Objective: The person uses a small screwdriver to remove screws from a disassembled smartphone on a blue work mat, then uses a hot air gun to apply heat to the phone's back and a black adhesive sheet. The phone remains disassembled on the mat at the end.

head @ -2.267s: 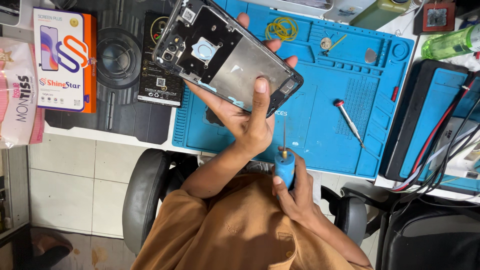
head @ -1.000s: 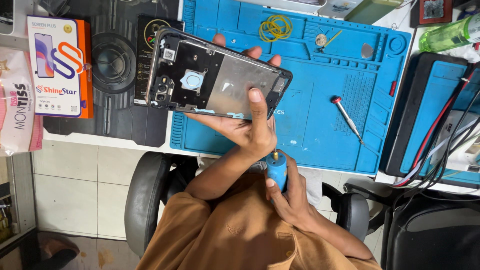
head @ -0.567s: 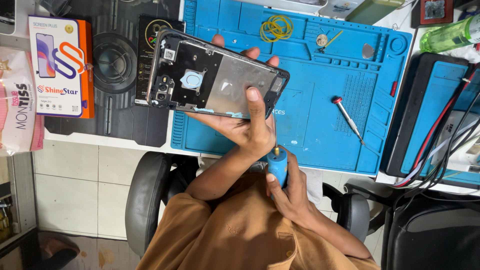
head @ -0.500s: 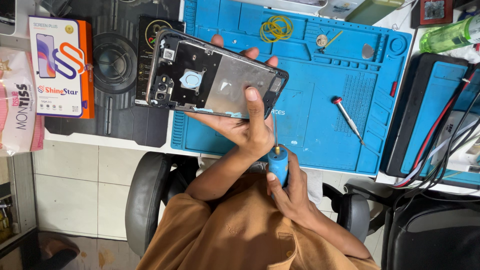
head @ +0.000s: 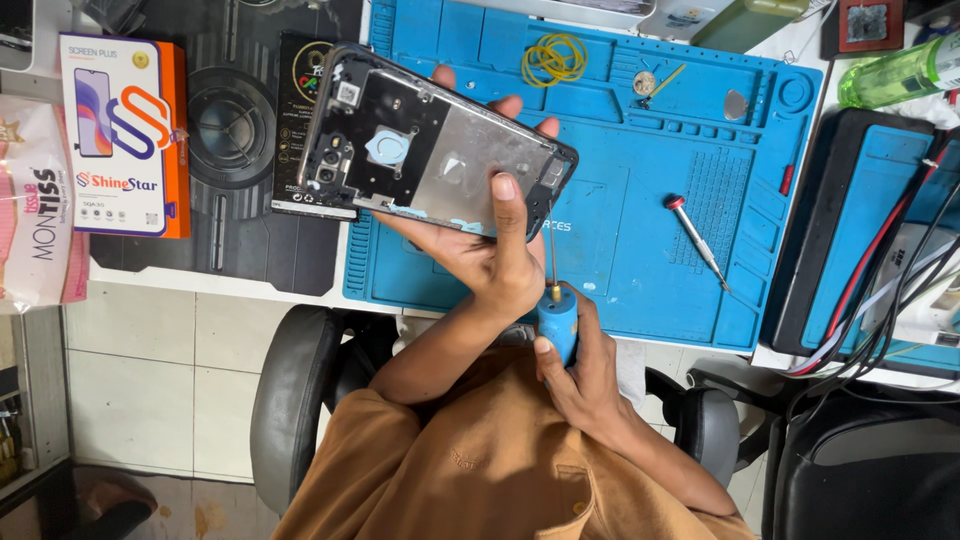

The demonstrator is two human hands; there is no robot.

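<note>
Held slightly lower and tilted a little more than half a second ago: opened phone body (head: 440,160), back cover off, inner plate and camera cutouts facing up. Clamped in left hand (head: 480,255), thumb pressed over near edge, fingertips showing past far edge; phone raised above left part of blue repair mat (head: 640,150), partly over dark mat (head: 225,130) beside it. Closed around blue-handled screwdriver (head: 556,320): right hand (head: 585,375), low against orange shirt (head: 480,460), just under left wrist; thin shaft pointing up toward near right corner of phone, tip contact not clear. Little changed from earlier views: position of right hand and tool.

Lying loose on blue repair mat: second screwdriver with red cap (head: 697,240), well to right of phone; coil of yellow rubber bands (head: 553,58) near far edge; small round metal parts (head: 644,84) beside coil. Resting on dark mat at left: orange and white screen box (head: 120,135). Under far left end of phone: black flat pack (head: 300,130). At far left edge: pink tissue packet (head: 35,200). At right: black and blue case (head: 860,230) with cables (head: 900,290) trailing over it; green bottle (head: 900,72) lying beyond. Below table edge: grey chair arms (head: 290,400).
</note>
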